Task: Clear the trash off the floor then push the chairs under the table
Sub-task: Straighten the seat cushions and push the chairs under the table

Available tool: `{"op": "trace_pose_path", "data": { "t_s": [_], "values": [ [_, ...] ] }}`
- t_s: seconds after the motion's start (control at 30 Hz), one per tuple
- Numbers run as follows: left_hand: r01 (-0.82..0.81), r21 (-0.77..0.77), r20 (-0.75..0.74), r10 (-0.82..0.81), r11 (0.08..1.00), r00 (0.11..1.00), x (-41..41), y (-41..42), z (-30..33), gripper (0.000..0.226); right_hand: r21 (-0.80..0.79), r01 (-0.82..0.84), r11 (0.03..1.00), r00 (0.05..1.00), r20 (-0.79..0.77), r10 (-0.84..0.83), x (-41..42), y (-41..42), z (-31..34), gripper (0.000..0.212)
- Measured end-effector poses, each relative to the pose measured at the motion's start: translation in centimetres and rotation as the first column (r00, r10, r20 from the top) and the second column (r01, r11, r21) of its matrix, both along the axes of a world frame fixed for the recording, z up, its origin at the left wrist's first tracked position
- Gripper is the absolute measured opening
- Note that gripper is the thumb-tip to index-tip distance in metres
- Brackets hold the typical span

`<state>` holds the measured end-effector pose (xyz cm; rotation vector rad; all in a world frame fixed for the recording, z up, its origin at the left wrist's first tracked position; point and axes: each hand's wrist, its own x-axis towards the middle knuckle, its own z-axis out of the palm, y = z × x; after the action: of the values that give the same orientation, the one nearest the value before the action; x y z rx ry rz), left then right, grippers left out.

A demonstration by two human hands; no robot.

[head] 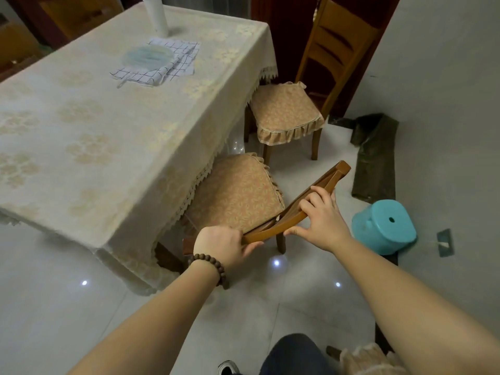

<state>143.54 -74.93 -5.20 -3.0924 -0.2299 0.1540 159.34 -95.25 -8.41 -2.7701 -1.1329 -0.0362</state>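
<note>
A wooden chair (335, 174) with an orange-patterned cushion (238, 190) stands at the near corner of the table (81, 117), its seat partly beneath the lace-edged cream cloth. My left hand (221, 246) grips the left end of the chair's curved top rail. My right hand (322, 216) holds the same rail further right, fingers over the top and thumb beneath. A second cushioned chair (286, 115) stands at the table's far end, its seat mostly out from under the cloth.
A teal plastic stool (387, 226) stands on the tiled floor right of my hands. A dark green cloth (374, 155) lies by the wall. On the table are a checked cloth (162, 63), a round fan and a white bottle (155, 14). Another cushion corner shows at bottom right.
</note>
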Motion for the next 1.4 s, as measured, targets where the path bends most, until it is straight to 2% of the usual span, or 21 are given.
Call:
{"op": "trace_pose_path", "data": {
  "t_s": [0.2,0.33,0.53,0.67,0.73,0.8,0.87,0.93,1.13,1.4],
  "values": [
    [-0.048,0.015,-0.020,0.048,0.999,0.999,5.4,0.4,0.0,0.056,0.020,-0.061,0.998,0.998,0.011,0.061,6.5,1.4,-0.3,0.074],
    [-0.140,0.008,-0.016,0.140,0.990,0.990,9.7,-0.5,0.0,0.058,0.053,-0.141,0.989,0.989,-0.024,0.143,12.3,1.6,-0.1,0.073],
    [-0.288,-0.011,0.008,0.288,0.957,0.957,14.1,-2.0,-0.3,0.071,-0.084,-0.303,0.949,0.952,0.020,0.305,18.3,1.9,1.2,0.081],
    [-0.336,0.006,0.009,0.336,0.942,0.942,14.6,-2.0,-0.7,0.086,-0.110,-0.500,0.859,0.855,0.098,0.510,22.1,2.5,2.4,0.087],
    [-0.347,0.026,-0.026,0.347,0.938,0.937,14.8,-2.0,-0.6,0.081,-0.166,-0.579,0.798,0.785,0.152,0.601,23.9,3.2,3.1,0.090],
    [-0.381,0.045,-0.052,0.383,0.923,0.922,15.0,-2.0,-0.5,0.072,-0.209,-0.644,0.736,0.716,0.175,0.676,24.7,3.9,3.2,0.081],
    [-0.415,0.054,-0.075,0.418,0.908,0.905,15.0,-2.1,-0.4,0.066,-0.215,-0.676,0.705,0.684,0.174,0.708,24.8,4.1,2.8,0.067],
    [-0.432,0.071,-0.084,0.436,0.899,0.896,15.1,-2.3,-0.3,0.061,-0.208,-0.685,0.698,0.676,0.177,0.716,24.9,4.1,2.3,0.060],
    [-0.510,0.097,-0.107,0.518,0.855,0.849,15.3,-3.8,0.1,0.065,-0.161,-0.736,0.657,0.622,0.222,0.751,25.4,4.0,1.9,0.059],
    [-0.671,0.106,-0.137,0.679,0.734,0.721,15.1,-10.0,-0.1,0.062,-0.159,-0.860,0.485,0.447,0.224,0.866,27.5,3.4,2.1,0.057]
  ]
}}
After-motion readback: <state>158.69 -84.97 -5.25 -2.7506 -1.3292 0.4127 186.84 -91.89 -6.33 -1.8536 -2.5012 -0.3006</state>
